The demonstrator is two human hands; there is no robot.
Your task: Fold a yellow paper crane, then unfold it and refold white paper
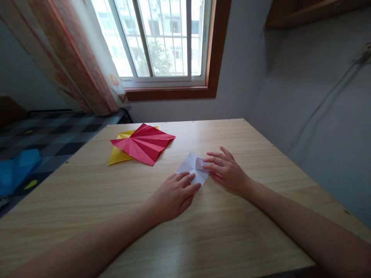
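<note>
A small white sheet of paper with crease lines lies on the wooden table between my hands, one corner pointing to the window. My left hand rests over its lower left part, fingers stretched out and pressing on it, so that part is hidden. At the right corner is my right hand, its fingers apart and the fingertips at the paper's edge. Whether those fingertips pinch the edge or only touch it is hard to make out.
Red creased paper lies over yellow paper toward the table's back left. Left of the table is a checked cloth surface with blue paper-like material. Behind are a window and curtain.
</note>
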